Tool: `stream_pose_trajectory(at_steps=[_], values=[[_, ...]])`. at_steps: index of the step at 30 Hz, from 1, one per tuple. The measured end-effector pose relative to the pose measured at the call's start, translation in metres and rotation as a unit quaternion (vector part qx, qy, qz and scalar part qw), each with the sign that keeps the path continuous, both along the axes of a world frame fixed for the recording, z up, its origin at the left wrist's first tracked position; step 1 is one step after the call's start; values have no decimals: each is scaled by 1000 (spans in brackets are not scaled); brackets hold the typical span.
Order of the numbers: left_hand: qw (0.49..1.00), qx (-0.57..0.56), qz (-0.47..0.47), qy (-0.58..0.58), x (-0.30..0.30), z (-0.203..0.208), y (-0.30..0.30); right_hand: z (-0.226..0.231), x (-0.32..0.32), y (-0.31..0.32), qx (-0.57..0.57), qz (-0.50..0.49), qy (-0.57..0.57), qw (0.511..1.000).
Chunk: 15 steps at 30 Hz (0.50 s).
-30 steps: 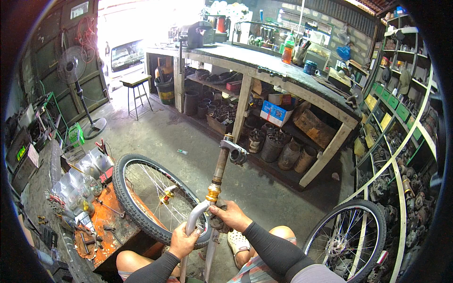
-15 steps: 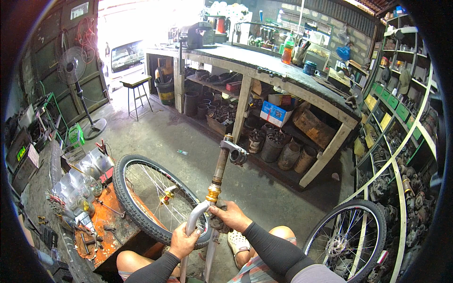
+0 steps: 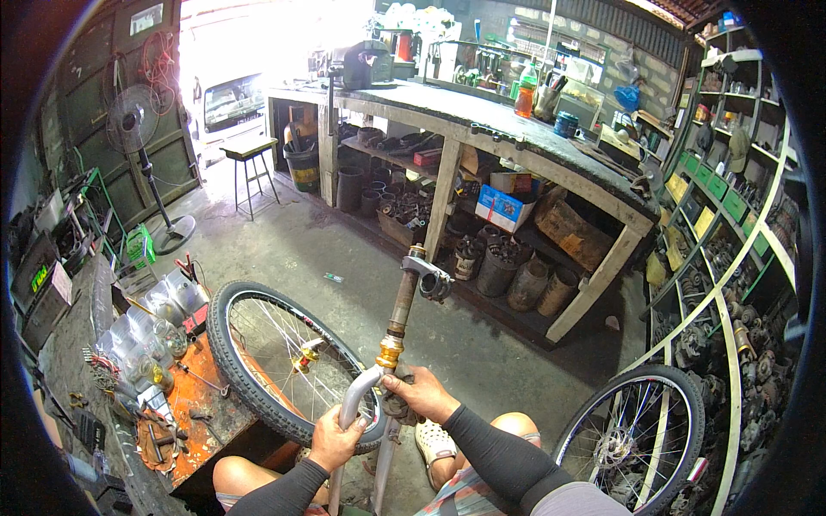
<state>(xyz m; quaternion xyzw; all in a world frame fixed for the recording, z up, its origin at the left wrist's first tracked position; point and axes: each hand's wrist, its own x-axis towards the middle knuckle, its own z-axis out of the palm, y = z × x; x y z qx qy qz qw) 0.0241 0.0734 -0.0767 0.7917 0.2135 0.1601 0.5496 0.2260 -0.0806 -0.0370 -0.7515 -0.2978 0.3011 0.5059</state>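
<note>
A silver bicycle fork [image 3: 354, 391] stands upright between my knees, its two legs pointing down. My left hand [image 3: 335, 439] is closed round its left leg, below the crown. At the crown's right side, my right hand [image 3: 424, 395] is closed on a dark, crumpled rag [image 3: 397, 408] pressed against the fork, thumb near the crown. Gold headset rings [image 3: 389, 351] sit just above, at the base of the worn steerer tube [image 3: 403, 301]. A silver stem with a dark clamp [image 3: 433, 284] is fitted near the tube's top.
A bicycle wheel [image 3: 225, 365] leans at left against an orange-topped low bench [image 3: 194, 430] with tools and clear containers. Another wheel [image 3: 693, 413] stands right, by parts shelves [image 3: 731, 284]. Across the floor is a long workbench [image 3: 456, 107]; a stool [image 3: 249, 150] and fan [image 3: 133, 129] stand farther left.
</note>
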Motion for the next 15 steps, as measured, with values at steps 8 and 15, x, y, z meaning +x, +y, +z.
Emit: stream_pose_trajectory(at_steps=[8,15], values=[[1000,-3,-8,7,2,0,0,-4,3,-1,-21,-4,0,1000],[1000,-16,-5,-10,2,-13,1,2,-2,-1,6,0,10,1000]])
